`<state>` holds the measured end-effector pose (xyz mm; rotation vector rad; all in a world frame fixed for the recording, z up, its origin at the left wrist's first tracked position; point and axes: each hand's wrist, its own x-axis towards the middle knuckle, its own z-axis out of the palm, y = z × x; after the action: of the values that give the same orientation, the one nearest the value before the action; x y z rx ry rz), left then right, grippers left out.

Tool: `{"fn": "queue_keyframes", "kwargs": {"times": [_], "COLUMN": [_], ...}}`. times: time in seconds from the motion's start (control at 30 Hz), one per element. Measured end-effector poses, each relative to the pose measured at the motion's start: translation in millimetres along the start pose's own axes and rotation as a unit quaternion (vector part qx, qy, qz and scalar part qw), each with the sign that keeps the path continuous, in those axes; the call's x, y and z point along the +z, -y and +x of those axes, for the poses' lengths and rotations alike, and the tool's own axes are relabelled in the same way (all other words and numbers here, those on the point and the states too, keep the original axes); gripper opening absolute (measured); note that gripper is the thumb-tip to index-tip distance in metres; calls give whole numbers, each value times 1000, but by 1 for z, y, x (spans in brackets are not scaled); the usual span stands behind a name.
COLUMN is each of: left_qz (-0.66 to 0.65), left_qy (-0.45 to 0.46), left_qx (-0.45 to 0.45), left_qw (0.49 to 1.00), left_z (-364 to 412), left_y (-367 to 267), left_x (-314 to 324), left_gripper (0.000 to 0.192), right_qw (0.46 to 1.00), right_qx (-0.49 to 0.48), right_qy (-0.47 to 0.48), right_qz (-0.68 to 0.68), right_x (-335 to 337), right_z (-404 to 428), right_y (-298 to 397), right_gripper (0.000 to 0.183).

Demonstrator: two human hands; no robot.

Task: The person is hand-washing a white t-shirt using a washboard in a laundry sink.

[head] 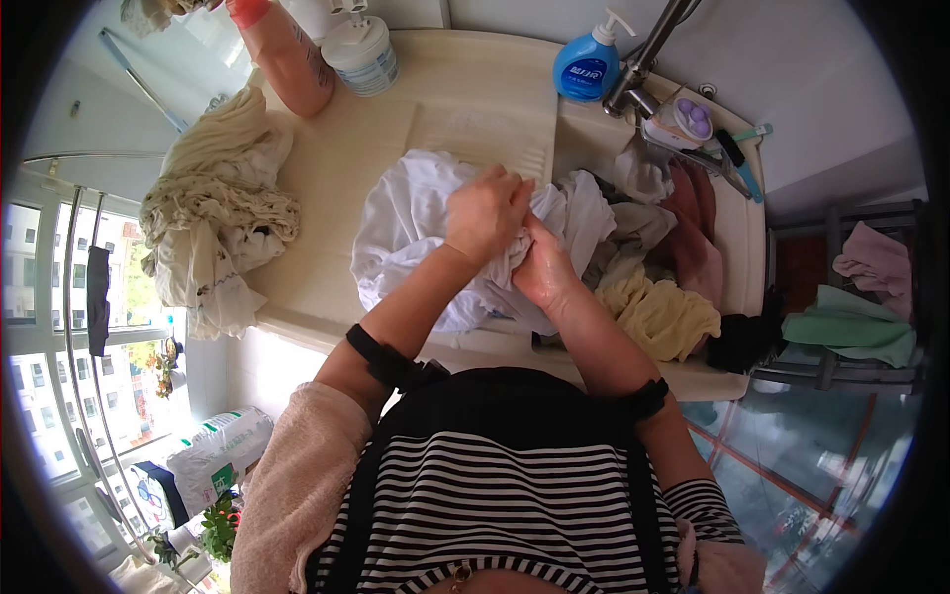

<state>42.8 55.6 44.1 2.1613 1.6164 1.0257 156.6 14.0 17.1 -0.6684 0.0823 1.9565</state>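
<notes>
A white cloth garment (415,215) lies bunched over the ribbed washboard part (482,137) of a cream laundry sink. My left hand (486,211) is closed on a fold of it from above. Close beside it, my right hand (545,263) grips the same cloth, its palm partly turned up and looking wet. Part of the white cloth runs right towards the basin. There it meets a heap of laundry with a pale yellow cloth (657,308), greyish pieces and a dark red cloth (686,200). The fingertips of both hands are partly hidden in the folds.
A pile of cream and patterned cloth (223,208) hangs over the sink's left edge. Along the back stand an orange bottle (289,63), a white tub (361,56), a blue pump bottle (588,68) and a metal faucet (631,85). Brushes (735,160) lie at the right rim.
</notes>
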Motion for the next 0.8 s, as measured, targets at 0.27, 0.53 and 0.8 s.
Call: {"fn": "queue_keyframes", "kwargs": {"times": [0.27, 0.53, 0.8], "left_qz": [132, 4, -116], "left_qy": [79, 11, 34], "left_qx": [-41, 45, -168], "left_qw": [987, 999, 978], "left_z": [-18, -121, -137], "left_y": [93, 45, 35], "left_x": [-53, -87, -104], "left_gripper": [29, 25, 26], "right_qw": [799, 636, 566], "right_qx": [-251, -295, -245], "right_qy": [-70, 179, 147], "right_qz": [-542, -690, -773], "right_x": [-27, 38, 19], "right_z": [5, -13, 9], "right_y": [17, 7, -19], "right_gripper": [36, 37, 16]}}
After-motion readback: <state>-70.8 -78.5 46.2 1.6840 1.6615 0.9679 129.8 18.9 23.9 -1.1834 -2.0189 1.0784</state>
